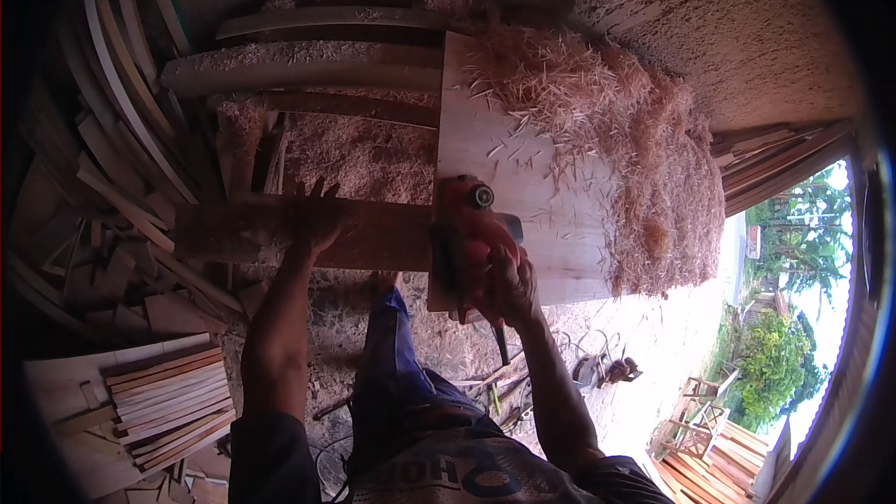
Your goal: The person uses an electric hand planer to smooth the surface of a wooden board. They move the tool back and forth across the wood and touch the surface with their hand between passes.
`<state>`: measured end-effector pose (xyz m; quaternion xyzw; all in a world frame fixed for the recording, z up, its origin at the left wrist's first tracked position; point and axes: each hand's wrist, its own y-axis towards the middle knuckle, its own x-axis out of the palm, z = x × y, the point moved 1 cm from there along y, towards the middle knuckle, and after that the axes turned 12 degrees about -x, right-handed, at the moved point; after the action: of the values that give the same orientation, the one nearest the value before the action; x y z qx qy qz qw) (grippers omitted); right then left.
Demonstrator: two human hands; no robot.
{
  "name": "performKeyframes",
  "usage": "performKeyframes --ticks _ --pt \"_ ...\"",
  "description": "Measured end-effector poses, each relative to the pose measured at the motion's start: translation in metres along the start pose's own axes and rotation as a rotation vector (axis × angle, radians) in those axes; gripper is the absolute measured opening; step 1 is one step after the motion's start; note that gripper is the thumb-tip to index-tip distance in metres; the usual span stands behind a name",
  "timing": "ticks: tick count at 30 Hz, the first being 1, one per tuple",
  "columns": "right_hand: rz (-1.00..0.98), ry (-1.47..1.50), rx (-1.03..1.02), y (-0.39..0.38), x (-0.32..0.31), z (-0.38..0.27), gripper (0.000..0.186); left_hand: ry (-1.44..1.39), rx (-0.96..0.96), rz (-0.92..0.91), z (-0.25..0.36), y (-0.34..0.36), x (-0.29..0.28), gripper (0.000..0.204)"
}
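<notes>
Directly under the hands: plank left, red planer right

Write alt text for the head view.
A right hand grips a red power tool at the left edge of a pale panel; the left hand is over a brown board alongside. Shavings pile on the panel.

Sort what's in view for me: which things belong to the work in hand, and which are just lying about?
In the work:
- red handheld power tool, gripped by the right hand
- long reddish-brown wooden plank, under the left hand
- flat pale wooden board, apparently supporting the tool

Apparently lying about:
- heaped light-brown wood shavings
- stacked thin reddish wooden strips
</notes>
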<state>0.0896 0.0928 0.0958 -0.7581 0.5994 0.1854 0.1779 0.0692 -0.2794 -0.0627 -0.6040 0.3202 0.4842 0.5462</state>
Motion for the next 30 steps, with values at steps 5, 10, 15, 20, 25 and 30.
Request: performKeyframes --ticks 5,10,15,20,25,30 --pt "0.021 0.082 0.233 -0.123 0.001 -0.045 0.048 -0.174 -0.116 0.259 0.006 0.0 0.026 0.059" --pt "0.047 0.138 0.093 0.021 0.017 -0.047 0.044 -0.051 -0.096 0.038 0.011 -0.015 -0.008 0.055" --pt "-0.009 0.401 0.062 0.18 0.008 -0.061 0.054 -0.296 -0.003 0.299 0.018 0.011 0.029 0.052" --pt "0.022 0.1 0.077 0.122 0.01 -0.016 0.054 -0.084 0.056 0.3 0.005 0.022 0.04 0.045" --pt "-0.043 0.042 0.168 -0.077 0.013 -0.038 0.053 -0.148 -0.037 0.235 0.0 0.004 0.023 0.054" --pt "0.021 0.093 0.147 -0.079 0.023 -0.055 0.051 -0.265 -0.188 0.238 0.016 -0.014 -0.003 0.053"
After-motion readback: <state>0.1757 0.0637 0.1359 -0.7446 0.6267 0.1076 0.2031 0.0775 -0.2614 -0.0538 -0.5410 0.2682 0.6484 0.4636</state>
